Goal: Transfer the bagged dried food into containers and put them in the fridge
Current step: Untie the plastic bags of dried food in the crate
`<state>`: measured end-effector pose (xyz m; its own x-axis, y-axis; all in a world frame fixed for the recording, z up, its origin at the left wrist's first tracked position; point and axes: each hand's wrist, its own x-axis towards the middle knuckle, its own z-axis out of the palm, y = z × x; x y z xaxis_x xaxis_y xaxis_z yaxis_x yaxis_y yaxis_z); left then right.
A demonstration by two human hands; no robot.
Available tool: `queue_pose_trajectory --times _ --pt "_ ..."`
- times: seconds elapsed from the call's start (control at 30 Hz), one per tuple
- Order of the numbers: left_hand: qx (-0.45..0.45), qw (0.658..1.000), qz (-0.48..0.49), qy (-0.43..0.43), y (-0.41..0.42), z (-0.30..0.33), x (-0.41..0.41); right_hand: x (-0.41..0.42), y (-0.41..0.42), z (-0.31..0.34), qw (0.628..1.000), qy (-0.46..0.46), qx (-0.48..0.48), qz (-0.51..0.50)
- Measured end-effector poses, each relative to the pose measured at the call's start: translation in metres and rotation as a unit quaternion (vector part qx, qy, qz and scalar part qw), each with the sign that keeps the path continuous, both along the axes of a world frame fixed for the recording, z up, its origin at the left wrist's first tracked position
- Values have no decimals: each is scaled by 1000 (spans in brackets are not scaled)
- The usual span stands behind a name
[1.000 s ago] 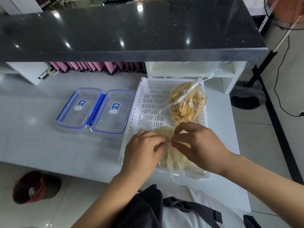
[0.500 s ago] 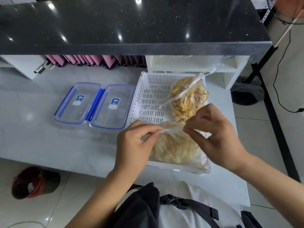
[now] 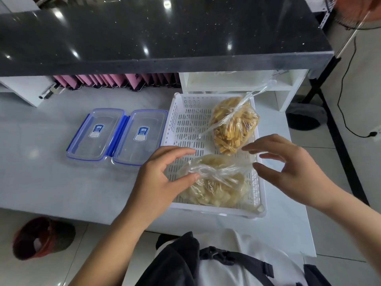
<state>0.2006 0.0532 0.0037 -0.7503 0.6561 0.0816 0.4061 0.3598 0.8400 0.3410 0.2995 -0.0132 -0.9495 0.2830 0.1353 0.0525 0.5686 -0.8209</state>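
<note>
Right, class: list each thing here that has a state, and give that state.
Near bag: knotted shut, in basket.
Far bag: tied shut, in basket.
Two boxes: lids on, side by side.
Left hand: open, thumb touching near bag.
Right hand: open, holding nothing.

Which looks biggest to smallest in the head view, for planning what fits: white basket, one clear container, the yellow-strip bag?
1. white basket
2. clear container, the left one
3. yellow-strip bag

Container and bag look close in size, so that order is unsure.
</note>
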Motion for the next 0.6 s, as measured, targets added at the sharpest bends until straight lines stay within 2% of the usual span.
queue_pose_trajectory --times 0.1,0.17,0.3,0.37,0.43,0.5,0.6 --pt "-64 995 -69 12 4 25 -7 -5 -1 23 997 -4 32 76" --pt "-117 987 -105 32 11 34 -8 -10 -6 33 988 -7 95 125" --pt "-247 939 -177 160 36 33 -4 -26 -25 25 938 -33 294 180" --pt "-268 925 -178 201 44 32 -5 -33 -30 17 925 2 336 178" --pt "-236 929 -169 231 44 31 -8 -36 -29 15 937 42 307 161" --pt "-148 948 -137 248 40 30 -13 -35 -22 19 955 85 256 122" --pt "-30 976 -77 203 36 27 -15 -33 -17 21 963 143 221 57"
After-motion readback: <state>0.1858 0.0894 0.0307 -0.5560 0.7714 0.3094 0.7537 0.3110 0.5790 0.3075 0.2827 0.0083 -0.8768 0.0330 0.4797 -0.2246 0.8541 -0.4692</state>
